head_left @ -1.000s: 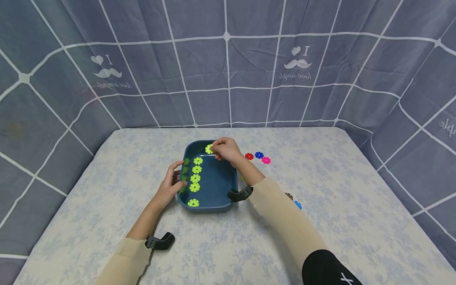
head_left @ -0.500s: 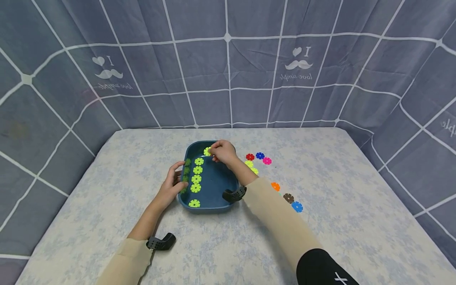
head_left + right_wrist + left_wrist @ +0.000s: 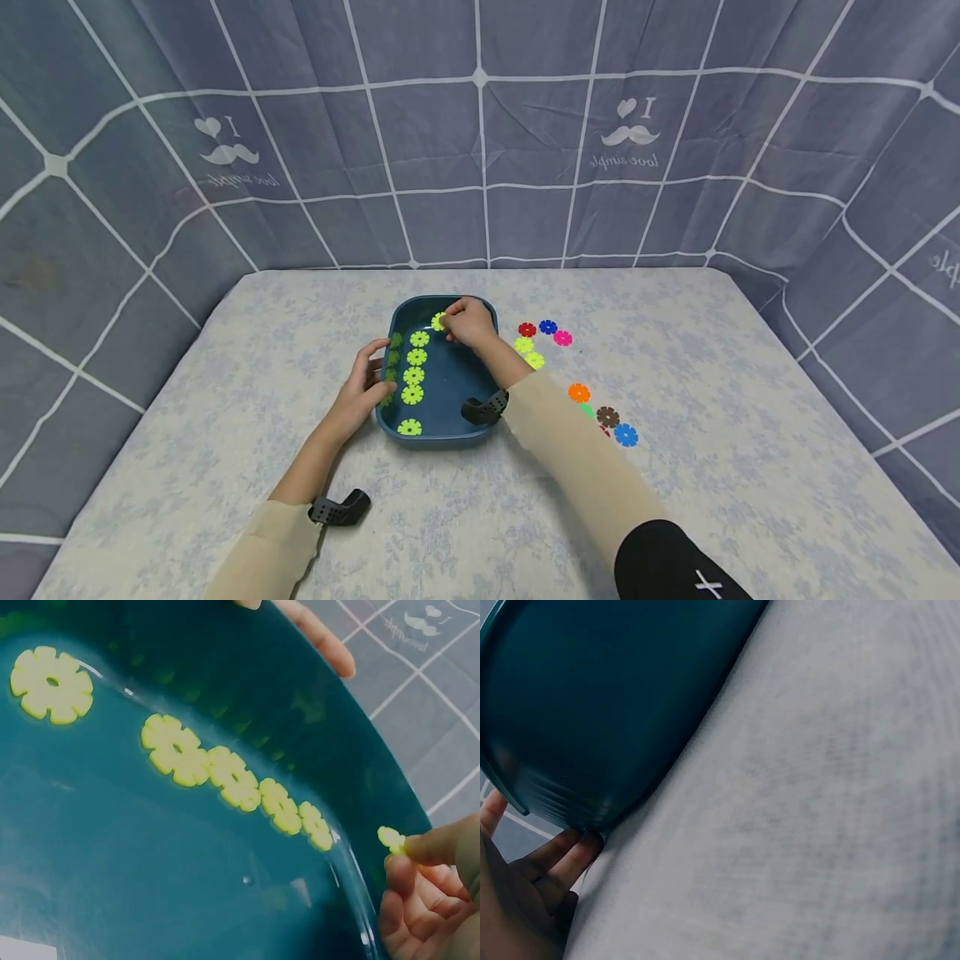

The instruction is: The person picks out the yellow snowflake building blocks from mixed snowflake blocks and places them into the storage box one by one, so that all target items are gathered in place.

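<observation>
A dark teal plastic tray (image 3: 453, 392) stands on the table. My left hand (image 3: 360, 387) holds its left side, thumb at the rim and fingers against the outer wall; in the left wrist view the fingers (image 3: 574, 855) touch the wall low down. My right hand (image 3: 472, 323) pinches a yellow-green snowflake disc (image 3: 390, 839) between thumb and fingertips, over the tray's far end. Inside, along the left wall, lies a row of similar discs (image 3: 234, 778), several close together and one disc (image 3: 52, 685) apart nearest me. The left wall mirrors them.
Right of the tray, loose discs lie on the table: two yellow-green discs (image 3: 528, 352), a red disc (image 3: 527, 330), a blue disc (image 3: 548, 327) and a pink disc (image 3: 562, 337). Nearer me are an orange disc (image 3: 579, 392), a brown disc (image 3: 608, 417) and a light blue disc (image 3: 626, 435).
My right hand has shifted slightly toward me with the disc, and its forearm has swung left, uncovering discs on the table. The left hand stays on the tray.
</observation>
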A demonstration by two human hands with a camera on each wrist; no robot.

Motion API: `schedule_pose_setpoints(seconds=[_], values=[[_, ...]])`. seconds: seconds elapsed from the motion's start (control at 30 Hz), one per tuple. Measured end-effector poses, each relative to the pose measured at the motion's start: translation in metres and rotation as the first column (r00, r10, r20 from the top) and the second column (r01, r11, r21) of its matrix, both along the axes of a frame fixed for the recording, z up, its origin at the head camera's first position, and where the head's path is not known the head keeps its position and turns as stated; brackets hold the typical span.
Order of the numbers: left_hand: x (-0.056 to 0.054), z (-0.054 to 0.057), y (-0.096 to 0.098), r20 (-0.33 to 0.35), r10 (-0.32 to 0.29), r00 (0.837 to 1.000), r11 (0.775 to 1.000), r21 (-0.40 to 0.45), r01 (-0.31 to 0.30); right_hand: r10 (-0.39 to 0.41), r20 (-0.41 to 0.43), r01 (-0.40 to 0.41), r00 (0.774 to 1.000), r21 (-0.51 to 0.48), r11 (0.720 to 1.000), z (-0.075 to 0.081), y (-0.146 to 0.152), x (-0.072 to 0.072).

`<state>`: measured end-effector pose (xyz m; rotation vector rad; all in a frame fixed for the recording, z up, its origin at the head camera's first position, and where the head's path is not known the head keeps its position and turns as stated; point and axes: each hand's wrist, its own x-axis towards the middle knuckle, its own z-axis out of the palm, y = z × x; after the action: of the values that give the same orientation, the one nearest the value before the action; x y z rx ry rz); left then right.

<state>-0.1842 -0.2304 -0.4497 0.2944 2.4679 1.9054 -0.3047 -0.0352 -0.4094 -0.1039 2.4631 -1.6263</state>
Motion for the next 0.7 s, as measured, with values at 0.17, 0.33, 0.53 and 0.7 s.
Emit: schedule_pose_setpoints(seconds=[0.17,0.33,0.53,0.7], values=[[0.0005,0.0009,0.0004,-0.009,0.006,1.0,1.0,-0.004,-0.006,-0.031,0.017,0.029,0.999,0.141,0.99,0.0001,0.0,-0.0016],[-0.0002,0.0004,0.0035,-0.005,0.006,1.0,1.0,-0.001,-0.006,-0.026,-0.003,0.026,1.0,0.278,0.96,0.0016,0.0012,-0.0017],[0.0,-0.001,0.0029,-0.006,0.013,1.0,1.0,-0.001,-0.013,0.03,-0.071,0.003,0.997,0.432,0.902,-0.0022,-0.0021,-0.0027],[0.0012,-0.0004,0.0017,-0.015,0.01,1.0,1.0,-0.008,-0.01,0.05,-0.095,0.003,0.994,0.492,0.871,-0.0028,-0.0037,-0.0025]])
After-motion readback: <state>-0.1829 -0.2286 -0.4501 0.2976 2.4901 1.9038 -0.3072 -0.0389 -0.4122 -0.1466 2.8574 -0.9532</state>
